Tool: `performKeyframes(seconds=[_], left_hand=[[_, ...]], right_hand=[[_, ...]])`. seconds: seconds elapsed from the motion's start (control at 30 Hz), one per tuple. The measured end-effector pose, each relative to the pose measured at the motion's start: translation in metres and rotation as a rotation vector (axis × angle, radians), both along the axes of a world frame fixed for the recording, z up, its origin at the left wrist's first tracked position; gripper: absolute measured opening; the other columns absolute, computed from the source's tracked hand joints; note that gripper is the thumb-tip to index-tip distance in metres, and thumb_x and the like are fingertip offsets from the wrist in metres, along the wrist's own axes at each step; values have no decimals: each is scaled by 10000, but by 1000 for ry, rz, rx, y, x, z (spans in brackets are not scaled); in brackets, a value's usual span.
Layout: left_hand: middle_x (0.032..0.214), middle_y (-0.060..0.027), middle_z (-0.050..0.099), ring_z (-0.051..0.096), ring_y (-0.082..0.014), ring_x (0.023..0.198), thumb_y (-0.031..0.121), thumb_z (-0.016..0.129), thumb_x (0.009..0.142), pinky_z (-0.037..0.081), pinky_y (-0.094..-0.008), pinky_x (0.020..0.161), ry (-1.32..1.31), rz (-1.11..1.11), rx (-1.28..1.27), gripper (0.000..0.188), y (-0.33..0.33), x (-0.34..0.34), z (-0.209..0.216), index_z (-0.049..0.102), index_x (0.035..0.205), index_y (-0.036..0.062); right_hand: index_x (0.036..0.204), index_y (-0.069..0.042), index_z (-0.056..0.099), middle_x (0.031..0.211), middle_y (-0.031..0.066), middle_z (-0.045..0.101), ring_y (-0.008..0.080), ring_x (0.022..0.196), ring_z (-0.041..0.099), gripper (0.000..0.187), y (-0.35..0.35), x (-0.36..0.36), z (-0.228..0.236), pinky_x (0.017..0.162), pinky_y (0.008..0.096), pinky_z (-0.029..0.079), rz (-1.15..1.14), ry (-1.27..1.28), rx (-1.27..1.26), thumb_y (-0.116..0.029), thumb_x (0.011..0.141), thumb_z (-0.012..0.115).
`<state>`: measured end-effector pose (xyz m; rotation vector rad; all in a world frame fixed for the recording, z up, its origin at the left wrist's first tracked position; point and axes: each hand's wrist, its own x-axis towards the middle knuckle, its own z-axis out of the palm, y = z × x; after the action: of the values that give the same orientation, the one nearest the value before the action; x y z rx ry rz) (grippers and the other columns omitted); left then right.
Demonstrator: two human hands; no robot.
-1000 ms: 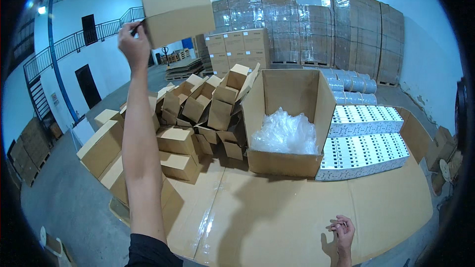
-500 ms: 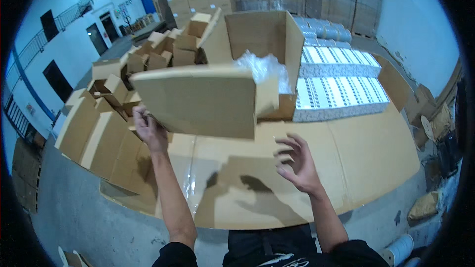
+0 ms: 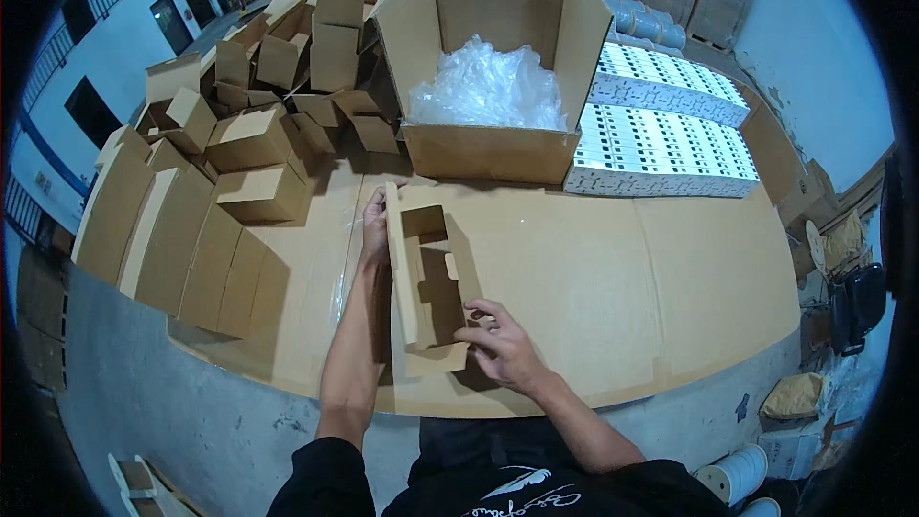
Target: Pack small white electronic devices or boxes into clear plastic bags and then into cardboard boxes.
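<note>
A narrow open cardboard box [image 3: 406,287] stands in front of me, its opening facing up and showing a bare, shadowed inside. Along its left side, my left hand [image 3: 375,230] grips the box near the far end, with most of the fingers hidden behind the wall. My right hand [image 3: 505,352] has curled fingers at the box's right wall, close to the near end. Its fingertips appear to touch the edge there.
Cardboard covers the table [image 3: 565,278]. Beyond the held box stands a large carton [image 3: 493,155] with clear plastic bags [image 3: 498,86]. Stacked white packs [image 3: 665,153] lie to its right. Several open boxes [image 3: 254,139] pile up at left, beside a row of narrow boxes [image 3: 158,235].
The box has come down toward me and turned, so its opening now shows. My right hand, apart from it before, has moved in to its right wall. The view has tilted downward.
</note>
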<state>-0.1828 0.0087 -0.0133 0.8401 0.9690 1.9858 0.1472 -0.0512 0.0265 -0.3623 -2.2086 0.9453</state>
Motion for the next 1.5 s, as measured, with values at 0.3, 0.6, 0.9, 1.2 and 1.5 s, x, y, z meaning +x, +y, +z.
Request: performKeyframes(seconds=[0.3,0.6,0.9,1.2,1.5], left_hand=[[1604,-170,339,392,-332,1449,521,644,944,334,-464,1188,265,-23,-142,917,-120,34,63,199,1617,86],[1643,-182,286,378,-363,1466,259,999,584,377,-485,1174,605,-218,-575,1408,-179,77,139,88,1642,81],[1348,-219,569,649,-236,1130,130,673,985,571,-389,929,380,-74,-714,484,-176,29,76,473,1365,-93],[849,-68,546,618,-147,772,287,682,1004,596,-370,725,3,206,-484,363,-137,10,47,427,887,56],[663,-7,503,468,-76,520,441,610,1031,420,-264,462,137,259,-661,421,-114,11,52,423,824,126]], right_hand=[[1100,-85,669,1391,205,481,274,964,697,400,-20,-27,6,761,387,610,-138,-75,43,31,736,785],[1095,-97,665,1558,217,351,407,1201,624,275,-27,-51,7,873,447,615,-143,-137,55,-32,838,739],[1035,-74,641,1516,236,392,426,1207,612,237,-2,-72,8,882,450,605,-160,-26,95,17,825,704],[1038,-55,620,1492,278,380,420,1056,678,251,32,-94,3,792,463,610,-143,-69,62,57,822,683],[1018,-70,622,1475,232,420,389,972,703,263,55,-108,3,844,449,620,-203,-26,137,60,808,714]])
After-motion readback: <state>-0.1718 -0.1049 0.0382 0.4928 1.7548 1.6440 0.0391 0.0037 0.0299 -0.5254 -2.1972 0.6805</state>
